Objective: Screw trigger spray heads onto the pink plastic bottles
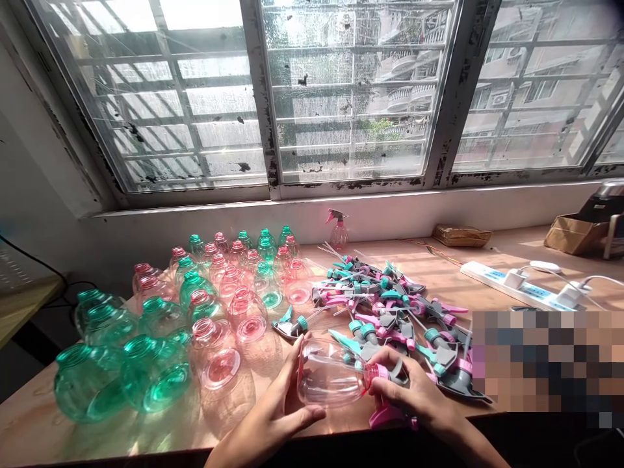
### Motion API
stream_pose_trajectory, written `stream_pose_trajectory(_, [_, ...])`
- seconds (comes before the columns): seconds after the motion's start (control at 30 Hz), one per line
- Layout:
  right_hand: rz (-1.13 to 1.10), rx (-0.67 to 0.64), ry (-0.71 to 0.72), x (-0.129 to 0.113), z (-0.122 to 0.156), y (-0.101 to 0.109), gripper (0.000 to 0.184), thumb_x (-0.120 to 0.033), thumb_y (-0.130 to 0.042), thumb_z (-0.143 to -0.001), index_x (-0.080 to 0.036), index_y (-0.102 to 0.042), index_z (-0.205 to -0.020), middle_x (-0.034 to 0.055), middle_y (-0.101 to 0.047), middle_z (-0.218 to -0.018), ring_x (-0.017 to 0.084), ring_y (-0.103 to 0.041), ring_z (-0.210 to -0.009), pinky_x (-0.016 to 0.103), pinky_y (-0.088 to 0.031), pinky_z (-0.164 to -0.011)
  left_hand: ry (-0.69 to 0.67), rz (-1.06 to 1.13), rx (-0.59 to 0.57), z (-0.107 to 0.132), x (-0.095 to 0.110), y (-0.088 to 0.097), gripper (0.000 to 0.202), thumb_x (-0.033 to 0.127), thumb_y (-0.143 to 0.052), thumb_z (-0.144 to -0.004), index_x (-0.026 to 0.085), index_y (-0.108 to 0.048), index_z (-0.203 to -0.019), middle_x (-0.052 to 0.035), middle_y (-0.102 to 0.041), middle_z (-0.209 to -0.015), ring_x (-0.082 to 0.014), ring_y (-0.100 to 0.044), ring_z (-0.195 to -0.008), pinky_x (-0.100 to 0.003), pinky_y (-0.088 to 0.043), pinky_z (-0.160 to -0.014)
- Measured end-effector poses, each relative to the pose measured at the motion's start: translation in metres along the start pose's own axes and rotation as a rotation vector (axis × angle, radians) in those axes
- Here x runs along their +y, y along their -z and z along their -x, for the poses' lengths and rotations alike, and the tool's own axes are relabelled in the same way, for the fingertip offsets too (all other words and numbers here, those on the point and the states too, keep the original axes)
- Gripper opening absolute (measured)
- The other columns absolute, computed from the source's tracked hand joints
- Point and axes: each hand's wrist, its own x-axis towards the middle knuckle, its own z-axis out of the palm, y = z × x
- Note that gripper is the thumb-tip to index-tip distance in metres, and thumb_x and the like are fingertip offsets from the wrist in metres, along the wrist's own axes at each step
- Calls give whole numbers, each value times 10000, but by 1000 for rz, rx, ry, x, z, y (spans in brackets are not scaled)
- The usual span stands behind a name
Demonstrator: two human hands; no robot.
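Observation:
A clear pink spray bottle [327, 380] lies on its side between my hands, above the table's front edge, with its neck to the right. My left hand [287, 396] cups the bottle's base, thumb below and fingers behind. At the neck, the fingers of my right hand [409, 383] close round the pink collar of a trigger spray head [387, 416]. The head's grey and pink parts show partly beneath my right hand. A pale dip tube runs inside the bottle. Just behind the bottle lies a loose teal and grey spray head [292, 324].
Several open green bottles [88, 383] and pink bottles [217, 357] stand at left. A pile of spray heads [385, 292] spreads behind my right hand. One assembled pink spray bottle [340, 234] stands by the wall. At right are a power strip [517, 286] and brown packages [462, 235].

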Motion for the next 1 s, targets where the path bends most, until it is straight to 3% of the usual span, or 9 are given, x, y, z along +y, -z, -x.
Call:
stream_pose_trajectory(0.13, [-11, 14, 7, -2, 0, -1, 382, -510, -797, -817, -197, -625, -953, 5, -734, -750, 184, -665, -678, 301, -524, -652, -48, 64, -6, 0, -4, -1, 983, 374, -728, -919, 431, -23, -1602, 8, -30, -1749, -331, -162, -1586, -510, -213, -1292])
stream_pose_trajectory(0.33, [-22, 5, 13, -2, -1, -1, 378, -513, -788, -823, -190, -628, -939, 1, -727, -738, 174, -653, -661, 295, -513, -646, -41, 27, -20, 1, -3, -1, 916, 428, -661, -957, 457, -4, -1594, -16, -25, -1749, -332, -385, -1506, -496, -336, -1248])
stream_pose_trajectory(0.43, [-14, 3, 10, -1, -1, -1, 390, -519, -794, -812, -190, -625, -938, -1, -723, -736, 170, -648, -652, 292, -502, -638, 3, 17, -5, 1, 1, -1, 1045, 445, -725, -904, 405, 51, -1603, -30, -20, -1749, -349, -288, -1548, -504, -246, -1285])
stream_pose_trajectory(0.57, [0, -1, -13, -1, -1, -1, 420, -528, -807, -790, -194, -622, -963, 6, -735, -757, 171, -655, -638, 286, -481, -616, 26, -78, -6, 1, -1, 2, 990, 423, -722, -910, 351, -34, -1619, -17, -64, -1746, -329, -83, -1598, -510, -50, -1316])
stream_pose_trajectory(0.73, [-8, 10, -17, -1, 0, 0, 414, -536, -796, -801, -202, -619, -970, 1, -738, -746, 181, -671, -649, 305, -509, -643, -68, -83, -23, 2, -8, 3, 942, 403, -630, -978, 414, 80, -1595, 5, 55, -1745, -335, -129, -1590, -523, -168, -1299])
stream_pose_trajectory(0.9, [3, 15, -12, 0, -1, -1, 405, -542, -796, -793, -210, -620, -944, 17, -753, -769, 203, -686, -676, 318, -524, -651, -122, -177, 21, 0, -14, 2, 845, 425, -535, -1018, 377, 67, -1609, 12, 51, -1744, -310, 6, -1599, -497, 4, -1306])
stream_pose_trajectory(1.0, [-3, 1, -29, 1, -1, 0, 419, -534, -800, -796, -200, -616, -968, 18, -751, -775, 185, -671, -661, 295, -492, -639, -79, -188, 27, 0, -12, 2, 844, 452, -556, -1002, 341, 6, -1621, -4, -1, -1747, -325, -32, -1599, -505, -25, -1311])
